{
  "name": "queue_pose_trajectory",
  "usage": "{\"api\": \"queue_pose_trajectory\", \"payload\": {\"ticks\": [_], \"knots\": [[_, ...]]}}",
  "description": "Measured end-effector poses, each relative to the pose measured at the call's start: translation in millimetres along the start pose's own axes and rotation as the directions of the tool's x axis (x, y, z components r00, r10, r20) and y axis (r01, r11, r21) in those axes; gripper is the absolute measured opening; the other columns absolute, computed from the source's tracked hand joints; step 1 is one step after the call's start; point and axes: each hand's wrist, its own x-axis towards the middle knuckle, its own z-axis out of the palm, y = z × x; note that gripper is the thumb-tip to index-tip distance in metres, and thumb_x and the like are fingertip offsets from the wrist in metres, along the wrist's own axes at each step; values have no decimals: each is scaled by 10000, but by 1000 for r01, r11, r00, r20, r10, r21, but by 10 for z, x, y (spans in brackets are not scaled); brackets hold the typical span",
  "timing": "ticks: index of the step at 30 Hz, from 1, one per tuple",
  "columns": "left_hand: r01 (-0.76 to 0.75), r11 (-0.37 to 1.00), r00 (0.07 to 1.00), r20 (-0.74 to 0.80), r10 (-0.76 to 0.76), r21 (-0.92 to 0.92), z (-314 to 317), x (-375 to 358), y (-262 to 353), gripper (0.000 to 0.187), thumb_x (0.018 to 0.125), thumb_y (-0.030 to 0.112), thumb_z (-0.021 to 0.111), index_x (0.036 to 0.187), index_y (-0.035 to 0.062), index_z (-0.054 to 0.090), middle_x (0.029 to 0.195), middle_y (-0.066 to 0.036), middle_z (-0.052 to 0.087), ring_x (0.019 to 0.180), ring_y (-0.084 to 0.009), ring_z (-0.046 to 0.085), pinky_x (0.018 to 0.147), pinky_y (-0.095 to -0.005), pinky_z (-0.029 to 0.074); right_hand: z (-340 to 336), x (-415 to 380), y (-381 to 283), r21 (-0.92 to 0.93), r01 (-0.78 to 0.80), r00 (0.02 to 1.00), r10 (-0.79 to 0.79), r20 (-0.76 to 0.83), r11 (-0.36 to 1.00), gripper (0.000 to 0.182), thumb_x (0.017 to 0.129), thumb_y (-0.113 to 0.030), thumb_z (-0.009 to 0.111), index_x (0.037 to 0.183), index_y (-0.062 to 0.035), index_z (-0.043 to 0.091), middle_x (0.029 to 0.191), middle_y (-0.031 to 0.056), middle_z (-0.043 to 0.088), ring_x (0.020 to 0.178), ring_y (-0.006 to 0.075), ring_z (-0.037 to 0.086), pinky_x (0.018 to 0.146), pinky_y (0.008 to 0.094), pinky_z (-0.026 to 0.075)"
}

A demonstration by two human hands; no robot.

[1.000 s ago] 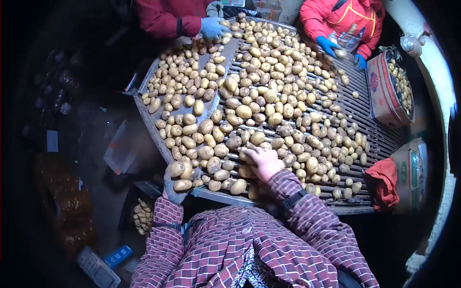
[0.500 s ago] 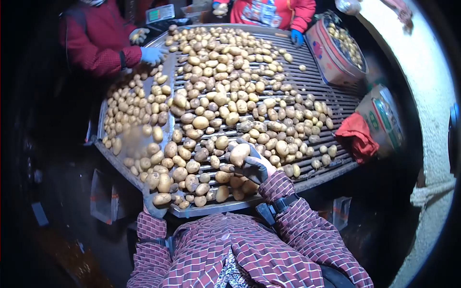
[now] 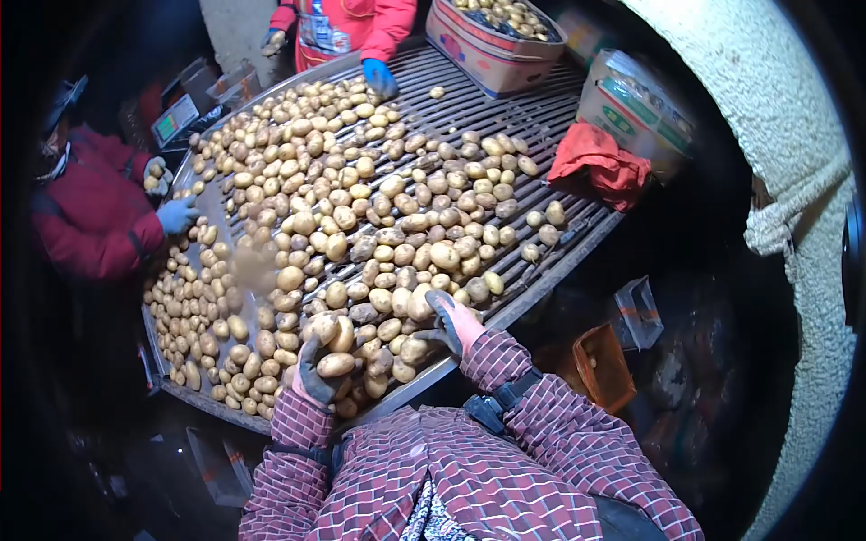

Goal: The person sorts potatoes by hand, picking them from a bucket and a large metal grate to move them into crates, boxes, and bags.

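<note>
In the head view, our left hand [image 3: 312,373] curls around a few potatoes [image 3: 336,364] at the near edge of the slatted tabletop [image 3: 519,113]. Our right hand [image 3: 458,326] is near it, thumb and fingers parted beside a large potato [image 3: 420,304]; we cannot tell whether it grips it. Many more potatoes spread across the slats, with a filled box [image 3: 487,56] and a red cloth [image 3: 603,168] beyond.

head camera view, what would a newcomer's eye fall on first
Probably the mass of potatoes, spread across the slatted table in the middle of the view. Next, the bright red cloth at the table's right edge stands out. At the near edge, the wearer's left hand cups several potatoes.
</note>
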Motion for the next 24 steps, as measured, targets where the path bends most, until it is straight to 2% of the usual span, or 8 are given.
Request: {"api": "queue_pose_trajectory", "payload": {"ticks": [3,6,7,8,11,14,21,24], "knots": [[142,971,988,-28,-150,-191,318,247,-59,427,946,325,521,1305,96,495,1262,-106,556,1173,-278,544,885,-433,528,-290,-38,51,-37,43,998,-41,44,998,771,928,-429,557,1506,-137,138,1496,143,291,1232,343,469,940,471,468],[-52,961,995,-66,73,272,1086,530,-206,525,869,194,634,1339,73,433,1249,-109,544,1149,-238,539,970,-386,443,-135,-289,6,357,99,960,-183,210,929,792,910,-495,544,1505,-129,172,1531,124,236,1362,323,305,1099,468,287],[-30,924,997,-52,53,381,1380,559,-289,613,825,165,680,1360,67,396,1305,-134,497,1191,-266,501,1021,-399,397,-89,-154,46,141,445,864,-465,194,884,726,944,-502,471,1497,-110,212,1528,112,251,1382,262,280,1136,383,223],[-346,430,912,191,362,834,1463,679,-576,712,751,160,728,1366,70,381,1397,-212,365,1306,-358,362,1090,-431,305,-234,-181,27,22,462,878,-461,128,887,671,965,-474,437,1487,-100,244,1518,107,272,1382,239,280,1137,353,217],[-349,175,912,290,291,921,1970,759,-850,823,702,200,745,1397,49,331,1447,-276,228,1347,-446,240,1126,-464,229,-662,-106,72,268,405,914,-394,-94,874,599,969,-469,415,1433,-94,358,1460,85,384,1338,219,363,1131,353,265],[-416,239,908,387,159,877,2400,760,-1000,890,722,181,754,1436,3,253,1458,-252,263,1364,-402,255,1139,-435,217,-967,-404,-64,792,167,969,-248,-21,588,595,921,-556,434,1338,-133,480,1291,92,550,1168,279,532,1043,441,397],[-579,431,741,667,-75,692,2850,801,-1356,738,801,200,704,1406,6,329,1426,-223,360,1342,-365,330,1120,-411,271,-2510,-892,274,823,505,767,-573,-289,261,476,846,-510,573,1081,-98,614,1171,125,611,1070,300,580,1002,486,439],[-554,348,758,631,-165,756,2715,932,-1400,655,796,209,710,1356,33,419,1383,-204,419,1311,-351,382,1102,-411,297,-3178,-1360,163,857,493,836,-354,-419,149,462,823,-449,615,1106,-84,598,1139,121,618,1050,307,586,1009,496,433]]}}
